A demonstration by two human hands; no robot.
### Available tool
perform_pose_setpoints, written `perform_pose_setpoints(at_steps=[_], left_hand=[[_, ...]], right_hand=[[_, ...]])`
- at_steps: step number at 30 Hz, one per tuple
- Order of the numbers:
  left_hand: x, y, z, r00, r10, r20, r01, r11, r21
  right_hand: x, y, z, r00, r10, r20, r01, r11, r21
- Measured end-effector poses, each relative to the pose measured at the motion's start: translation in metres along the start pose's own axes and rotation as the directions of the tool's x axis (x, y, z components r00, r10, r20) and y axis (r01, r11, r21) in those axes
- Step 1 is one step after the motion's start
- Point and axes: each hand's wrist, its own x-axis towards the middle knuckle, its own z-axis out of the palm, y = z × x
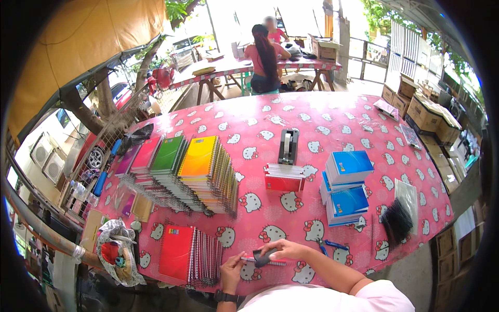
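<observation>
My left hand (232,270), with a dark watch at the wrist, pinches the left end of a narrow spiral-bound notebook edge (275,263) in front of my body. My right hand (284,250) is closed around a dark grey curved piece (264,258), held against that edge; its exact kind is unclear. To the left lies a row of red spiral notebooks (175,254). Blue-handled pliers (332,244) rest on the table to the right of my right hand. Farther ahead is a small stack of red-covered notebooks (284,181) with white pages.
Purple, pink, green and yellow notebooks (199,156) stand stacked at left. Blue notebooks (349,202) are piled at right, beside black coils (396,222) on a plastic bag. A tape dispenser (289,148) sits mid-table; a cloth-lined basket (115,255) is at lower left. Two people sit beyond.
</observation>
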Motion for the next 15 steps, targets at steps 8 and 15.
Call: perform_pose_setpoints(at_steps=[8,15], left_hand=[[0.001,0.005,0.002,1.000,0.018,0.018,-0.019,0.999,0.040],[0.004,0.020,0.002,0.986,0.137,0.096,-0.153,0.968,0.198]], right_hand=[[0.005,-0.010,0.002,0.998,0.050,-0.046,-0.064,0.929,-0.365],[-0.005,-0.006,-0.008,0.918,-0.320,-0.234,-0.210,0.109,-0.972]])
